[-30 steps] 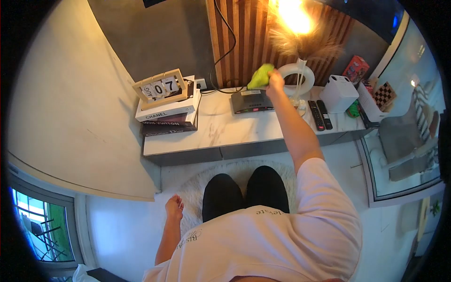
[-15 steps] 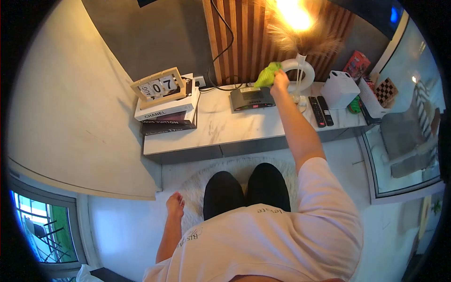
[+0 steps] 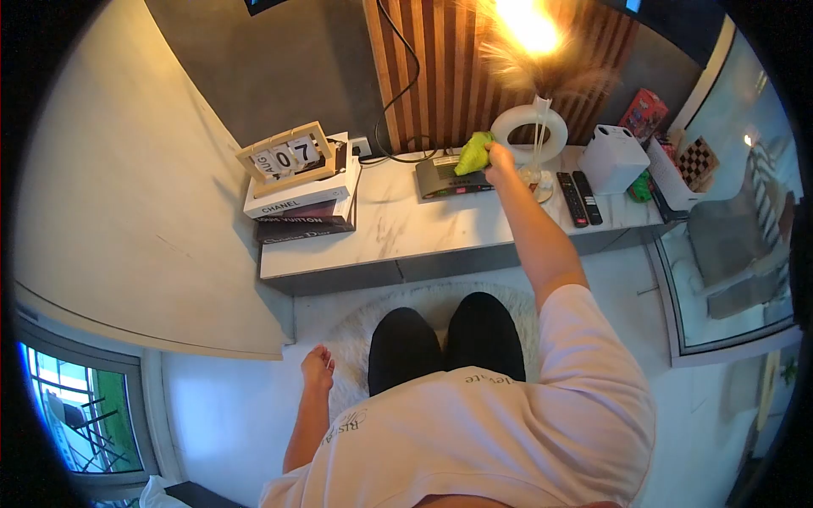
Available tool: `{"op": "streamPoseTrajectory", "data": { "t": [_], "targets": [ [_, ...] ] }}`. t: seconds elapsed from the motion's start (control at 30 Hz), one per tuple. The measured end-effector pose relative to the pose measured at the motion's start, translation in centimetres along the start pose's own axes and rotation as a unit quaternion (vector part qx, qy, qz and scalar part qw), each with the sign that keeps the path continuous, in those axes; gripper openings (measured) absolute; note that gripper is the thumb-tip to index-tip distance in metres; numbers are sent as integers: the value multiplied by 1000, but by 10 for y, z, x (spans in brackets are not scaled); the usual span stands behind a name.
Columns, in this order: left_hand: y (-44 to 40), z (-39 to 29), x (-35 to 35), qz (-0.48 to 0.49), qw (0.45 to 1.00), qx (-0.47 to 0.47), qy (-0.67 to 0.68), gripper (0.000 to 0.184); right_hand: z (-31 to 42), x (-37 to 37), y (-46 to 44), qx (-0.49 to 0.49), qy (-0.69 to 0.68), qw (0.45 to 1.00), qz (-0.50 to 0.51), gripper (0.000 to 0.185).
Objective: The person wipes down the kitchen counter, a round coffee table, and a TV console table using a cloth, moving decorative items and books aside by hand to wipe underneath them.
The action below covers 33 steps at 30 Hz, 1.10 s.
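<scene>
A bright green cloth (image 3: 475,153) is bunched in my right hand (image 3: 500,162), whose fingers are closed on it. The cloth rests against the top of a black router (image 3: 447,179) and covers part of its right side. Just right of this hand stand a white ring-shaped vase (image 3: 555,135) and a clear glass vase (image 3: 534,175) with dried plumes. Low on the left, beside my knees, my left hand (image 3: 318,367) hangs with loosely bent fingers and nothing in it.
The marble-topped cabinet (image 3: 381,237) carries stacked books (image 3: 292,203) with a flip calendar (image 3: 292,156), two remote controls (image 3: 572,201), a white box (image 3: 613,159) and a white basket (image 3: 671,182). A black cable (image 3: 413,76) hangs by the wall. A fluffy rug (image 3: 347,347) lies below.
My right hand has brought the green cloth slightly down and toward me, from behind the router's top edge onto its upper right part. My left hand stays low at my side.
</scene>
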<state>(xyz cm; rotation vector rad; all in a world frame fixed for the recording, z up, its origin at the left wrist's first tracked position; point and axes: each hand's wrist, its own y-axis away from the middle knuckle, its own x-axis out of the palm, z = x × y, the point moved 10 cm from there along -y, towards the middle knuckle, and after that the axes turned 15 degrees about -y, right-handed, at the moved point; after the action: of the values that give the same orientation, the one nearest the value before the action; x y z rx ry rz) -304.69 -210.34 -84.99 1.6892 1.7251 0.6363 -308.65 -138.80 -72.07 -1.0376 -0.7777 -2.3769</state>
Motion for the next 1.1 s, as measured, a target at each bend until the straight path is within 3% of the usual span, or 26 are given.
{"op": "streamPoseTrajectory", "data": {
  "t": [0.03,0.13,0.23,0.33,0.43,0.47,0.57,0.67,0.77,0.83,0.9,0.97,1.1],
  "targets": [
    [0,0,-1,1,1000,0,1,17,3,4,-5,-10,0,1000,30,37],
    [-4,3,-3,-5,1000,-10,-4,16,68,53,51,-164,2,983,86,37],
    [-1,1,0,3,1000,0,2,15,113,74,77,-273,-55,959,57,40],
    [-1,0,4,9,1000,1,-6,14,100,58,60,-227,-79,969,-52,35],
    [1,0,4,5,1000,-11,8,15,78,29,24,-283,114,947,-105,35],
    [0,0,3,6,1000,-10,7,15,58,18,7,-238,90,962,-94,35],
    [-1,2,-4,4,1000,-8,-1,16,-4,17,48,27,-36,997,-67,34],
    [2,-4,-1,8,1000,-1,-6,16,-5,30,107,115,45,989,83,32],
    [-3,-2,3,17,1000,-2,-15,16,52,26,164,48,107,982,151,32],
    [-6,-3,7,13,1000,-6,-27,15,104,-3,164,8,120,982,143,31],
    [-5,-8,16,16,999,4,-40,15,164,-43,140,-23,72,997,16,33],
    [-6,-12,29,33,998,13,-55,15,226,-39,121,-181,127,975,29,36],
    [-6,-23,49,44,997,21,-61,15,255,-7,53,-225,258,939,28,41]
  ]
}}
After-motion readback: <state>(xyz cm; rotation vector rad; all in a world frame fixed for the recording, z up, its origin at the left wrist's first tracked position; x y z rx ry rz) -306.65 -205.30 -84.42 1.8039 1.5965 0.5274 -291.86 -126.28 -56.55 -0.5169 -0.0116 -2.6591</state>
